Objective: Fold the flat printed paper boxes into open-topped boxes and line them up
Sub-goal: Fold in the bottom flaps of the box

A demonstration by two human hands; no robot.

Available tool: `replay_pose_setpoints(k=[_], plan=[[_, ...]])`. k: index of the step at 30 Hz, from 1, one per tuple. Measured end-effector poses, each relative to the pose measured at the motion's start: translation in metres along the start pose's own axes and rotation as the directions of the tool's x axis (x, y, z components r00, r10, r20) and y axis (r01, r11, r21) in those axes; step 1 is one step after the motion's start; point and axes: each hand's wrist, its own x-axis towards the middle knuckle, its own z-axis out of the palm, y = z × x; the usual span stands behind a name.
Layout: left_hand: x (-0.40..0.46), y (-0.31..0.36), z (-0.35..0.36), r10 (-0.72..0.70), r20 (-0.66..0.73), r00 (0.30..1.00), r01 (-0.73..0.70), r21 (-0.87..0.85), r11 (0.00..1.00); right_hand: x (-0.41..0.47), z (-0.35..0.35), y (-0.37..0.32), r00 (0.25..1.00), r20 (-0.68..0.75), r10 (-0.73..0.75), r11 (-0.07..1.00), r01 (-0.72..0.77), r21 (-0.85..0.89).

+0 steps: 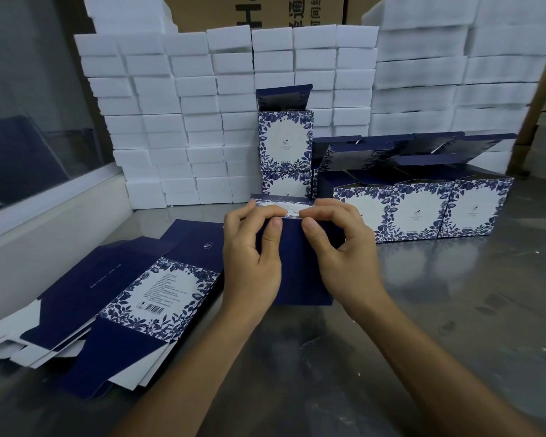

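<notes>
A navy paper box (pixel 297 263) stands at the middle of the steel table, partly folded, its white flap edge at the top. My left hand (pixel 252 250) grips its left side, thumb on the near navy panel, fingers curled over the top flap. My right hand (pixel 344 247) grips the right side the same way. A fanned pile of flat printed boxes (pixel 123 298) lies to the left. Folded open-topped boxes (pixel 423 212) stand in a row at the right, and two more (pixel 286 143) are stacked behind my hands.
White foam blocks (pixel 177 121) are stacked in a wall along the back, with taller stacks (pixel 438 58) at the right. Brown cartons stand behind them. A white ledge (pixel 44 222) with a glass pane runs along the left. The steel table (pixel 454 310) is bare at the near right.
</notes>
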Motion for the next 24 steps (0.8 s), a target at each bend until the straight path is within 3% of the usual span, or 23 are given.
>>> replay_pose_setpoints(k=[8,12,20,24], plan=[[0.0,0.0,0.001,-0.011,-0.018,1.0,0.011,-0.005,1.0,0.0,0.002,0.003,1.0,-0.016,-0.003,1.0,0.003,-0.011],[0.004,-0.001,-0.004,-0.026,-0.055,0.998,0.024,-0.03,0.999,0.001,0.001,0.004,0.996,-0.083,0.009,0.998,-0.004,0.057],[0.003,-0.002,-0.005,-0.07,-0.036,0.997,0.069,-0.012,0.998,0.001,-0.002,0.01,0.995,-0.083,0.058,0.994,-0.05,0.101],[0.006,-0.004,-0.009,-0.093,-0.047,0.995,0.092,-0.028,0.995,0.003,0.0,0.013,0.986,-0.101,0.133,0.973,-0.11,0.203]])
